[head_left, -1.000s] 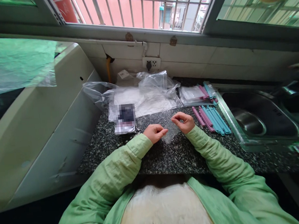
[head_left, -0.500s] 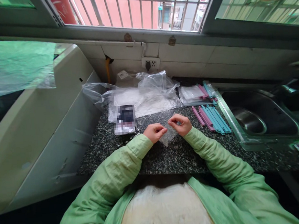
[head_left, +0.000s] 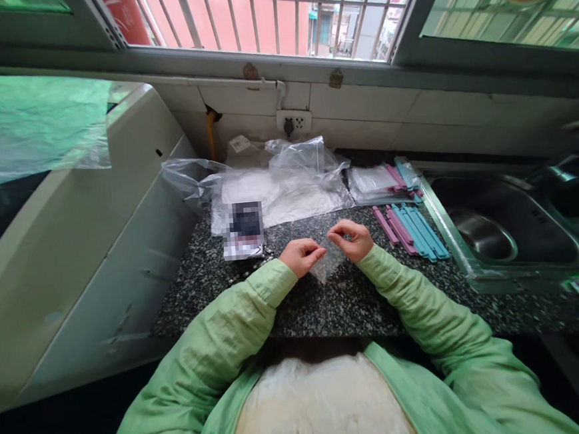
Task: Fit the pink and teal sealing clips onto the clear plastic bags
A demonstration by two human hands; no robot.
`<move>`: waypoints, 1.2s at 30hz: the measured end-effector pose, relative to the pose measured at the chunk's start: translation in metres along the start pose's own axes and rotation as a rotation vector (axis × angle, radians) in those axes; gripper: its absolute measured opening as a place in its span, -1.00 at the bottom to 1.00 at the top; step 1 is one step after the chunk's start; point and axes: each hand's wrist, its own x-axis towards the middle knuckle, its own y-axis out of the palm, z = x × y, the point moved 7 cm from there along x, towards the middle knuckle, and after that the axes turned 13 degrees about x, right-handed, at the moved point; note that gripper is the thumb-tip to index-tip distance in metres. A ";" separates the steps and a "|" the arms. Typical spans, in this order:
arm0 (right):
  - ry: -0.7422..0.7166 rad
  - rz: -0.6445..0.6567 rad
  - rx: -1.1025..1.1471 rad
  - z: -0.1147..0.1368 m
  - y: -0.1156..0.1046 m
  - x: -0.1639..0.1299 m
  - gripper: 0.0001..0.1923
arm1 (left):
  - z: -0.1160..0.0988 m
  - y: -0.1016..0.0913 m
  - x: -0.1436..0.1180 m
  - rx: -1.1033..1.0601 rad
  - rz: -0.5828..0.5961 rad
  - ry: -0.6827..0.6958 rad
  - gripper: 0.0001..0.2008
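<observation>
My left hand (head_left: 300,256) and right hand (head_left: 352,239) both pinch the top edge of a small clear bag (head_left: 327,261), fingers closed tight on the thin film, one hand at each corner so the mouth stays stretched between them. The bag hangs just above the speckled tabletop (head_left: 326,301), its lower end tilted toward me, close to my chest where I can see it well. Right of the bag lies a row of pink and blue sticks (head_left: 411,231), near my right hand for easy reach. Beyond the bag sits a heap of clear plastic bags (head_left: 286,177) against the wall. Left of the bag lies a small dark packet (head_left: 243,228). Further right than the sticks is the steel sink (head_left: 501,227).
</observation>
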 end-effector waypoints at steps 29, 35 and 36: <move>-0.033 0.092 -0.048 0.009 0.012 0.002 -0.81 | 0.005 0.000 0.000 -0.047 0.017 -0.064 -0.74; -0.044 0.087 -0.055 0.007 0.012 0.001 -0.81 | 0.005 0.002 0.000 -0.039 0.038 -0.071 -0.75; -0.045 0.082 -0.047 0.007 0.012 0.001 -0.82 | 0.005 0.002 0.000 -0.040 0.033 -0.068 -0.75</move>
